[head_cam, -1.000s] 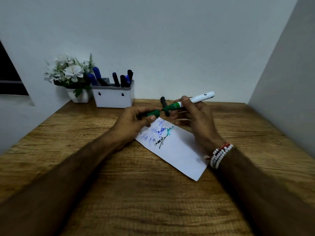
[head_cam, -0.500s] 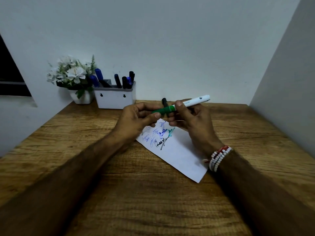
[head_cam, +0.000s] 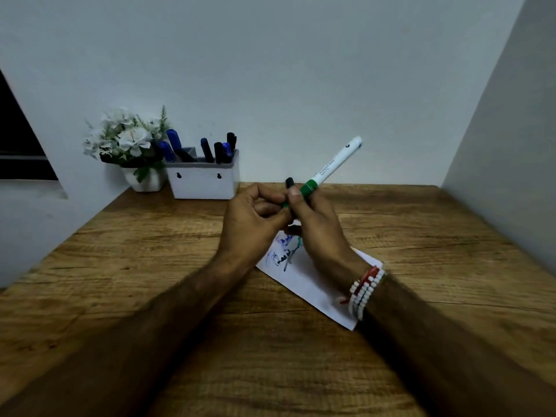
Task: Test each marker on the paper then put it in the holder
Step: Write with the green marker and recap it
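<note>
My right hand (head_cam: 313, 224) grips a white marker with a green collar (head_cam: 332, 165), its barrel tilted up and to the right above the table. My left hand (head_cam: 251, 218) meets it from the left, its fingers curled round the marker's green cap end, which is mostly hidden between the two hands. A dark marker (head_cam: 289, 182) pokes up just behind the fingers. Under the hands lies a white paper (head_cam: 313, 284) with blue, black and green scribbles. The white holder (head_cam: 204, 182) stands at the back left with several blue and black markers in it.
A white pot of pale flowers (head_cam: 129, 142) stands left of the holder against the wall. The wooden table (head_cam: 421, 236) meets a back wall and a side wall on the right. A beaded bracelet (head_cam: 364, 288) circles my right wrist.
The green cap, apart from the marker a second ago, has been brought onto its tip. The hands have closed together and the marker's barrel has swung up to a steeper tilt.
</note>
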